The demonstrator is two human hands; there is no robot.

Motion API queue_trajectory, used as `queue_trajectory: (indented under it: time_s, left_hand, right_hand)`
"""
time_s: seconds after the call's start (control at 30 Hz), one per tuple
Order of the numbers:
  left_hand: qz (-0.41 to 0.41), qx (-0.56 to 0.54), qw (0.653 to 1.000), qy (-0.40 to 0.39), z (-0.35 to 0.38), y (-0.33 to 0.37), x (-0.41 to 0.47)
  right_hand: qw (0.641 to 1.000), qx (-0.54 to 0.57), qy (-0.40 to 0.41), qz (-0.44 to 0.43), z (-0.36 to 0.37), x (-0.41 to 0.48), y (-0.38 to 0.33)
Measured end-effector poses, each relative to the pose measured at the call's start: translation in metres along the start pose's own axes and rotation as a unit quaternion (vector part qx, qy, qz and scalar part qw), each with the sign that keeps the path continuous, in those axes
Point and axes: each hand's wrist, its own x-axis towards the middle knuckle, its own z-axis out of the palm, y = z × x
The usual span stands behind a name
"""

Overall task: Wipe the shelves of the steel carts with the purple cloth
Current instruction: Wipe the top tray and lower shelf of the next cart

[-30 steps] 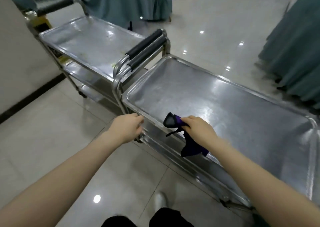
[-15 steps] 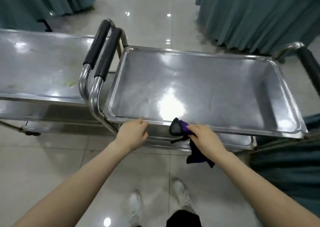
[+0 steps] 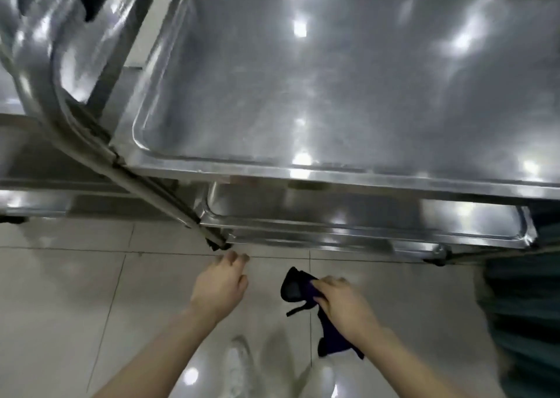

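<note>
A steel cart fills the upper view; its top shelf (image 3: 333, 79) is a shiny rimmed tray, and a lower shelf (image 3: 363, 215) shows beneath its near edge. My right hand (image 3: 345, 303) is shut on the dark purple cloth (image 3: 298, 288), which hangs down past my wrist, above the floor below the cart's near edge. My left hand (image 3: 219, 288) hovers beside it, fingers loosely curled, holding nothing, apart from the cart's near left leg (image 3: 169, 197).
A second steel cart (image 3: 45, 155) stands at the left, its curved handle (image 3: 54, 33) with a black grip close to the first cart. Teal fabric (image 3: 527, 312) hangs at the right. White shoes (image 3: 239, 367) and pale glossy tiles lie below.
The view has dropped closer to the cart. Both hands have come off the top shelf's near rim and now sit lower, over the floor. The cloth stays in my right hand.
</note>
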Motion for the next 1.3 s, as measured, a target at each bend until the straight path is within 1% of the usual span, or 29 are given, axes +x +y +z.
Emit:
queue_trajectory:
  time_s: [0.07,0.13,0.17,0.23,0.3,0.4,0.47,0.53,0.63,0.7,0.77,0.9,0.97,1.03,1.1,1.17,1.23,1.3]
  left_hand:
    - [0.007,-0.014,1.0,0.022,0.055,-0.021,0.026]
    - [0.01,-0.001,1.0,0.021,0.11,-0.046,0.055]
    - [0.006,0.011,1.0,0.028,0.135,-0.059,0.072]
    - [-0.003,0.024,0.998,0.049,0.183,-0.081,0.107]
    - [-0.002,0.035,0.996,0.082,0.225,-0.1,0.141]
    - [0.031,0.022,0.984,0.175,0.271,-0.126,0.186]
    - [0.056,0.001,0.971,0.231,0.294,-0.136,0.204]
    - [0.031,-0.037,0.96,0.277,0.311,-0.14,0.21]
    - [-0.024,-0.089,0.957,0.275,0.33,-0.142,0.202]
    - [-0.033,-0.099,0.957,0.269,0.337,-0.143,0.196]
    - [-0.036,-0.104,0.955,0.277,0.335,-0.144,0.196]
    - [-0.015,-0.059,0.948,0.313,0.331,-0.147,0.201]
    - [-0.015,-0.045,0.944,0.326,0.331,-0.146,0.202]
    - [-0.025,-0.05,0.943,0.328,0.33,-0.144,0.2]
    - [-0.034,-0.068,0.942,0.327,0.328,-0.143,0.197]
    - [-0.033,-0.081,0.94,0.33,0.326,-0.146,0.196]
    - [-0.02,-0.073,0.943,0.325,0.324,-0.152,0.195]
    - [0.007,-0.043,0.95,0.309,0.321,-0.158,0.194]
  right_hand:
    - [0.999,-0.032,-0.004,-0.01,0.048,0.041,0.018]
    - [0.999,-0.034,-0.013,-0.017,0.1,0.081,0.039]
    - [0.999,-0.029,-0.004,-0.025,0.121,0.102,0.049]
    - [0.997,-0.043,0.041,-0.048,0.156,0.144,0.068]
    - [0.988,-0.061,0.114,-0.089,0.179,0.186,0.082]
    - [0.968,-0.037,0.205,-0.142,0.196,0.245,0.093]
    - [0.954,-0.078,0.248,-0.151,0.205,0.27,0.099]
    - [0.943,-0.102,0.279,-0.151,0.214,0.285,0.103]
    - [0.948,-0.122,0.272,-0.108,0.227,0.295,0.1]
    - [0.947,-0.152,0.263,-0.105,0.242,0.298,0.097]
    - [0.944,-0.176,0.251,-0.123,0.255,0.303,0.093]
    - [0.931,-0.164,0.286,-0.157,0.282,0.325,0.085]
    - [0.926,-0.172,0.271,-0.198,0.286,0.342,0.073]
    - [0.935,-0.167,0.228,-0.215,0.278,0.365,0.057]
    - [0.942,-0.183,0.202,-0.196,0.258,0.401,0.043]
    - [0.952,-0.177,0.195,-0.156,0.235,0.439,0.031]
    - [0.954,-0.168,0.215,-0.125,0.222,0.466,0.024]
    - [0.95,-0.163,0.237,-0.118,0.226,0.472,0.02]
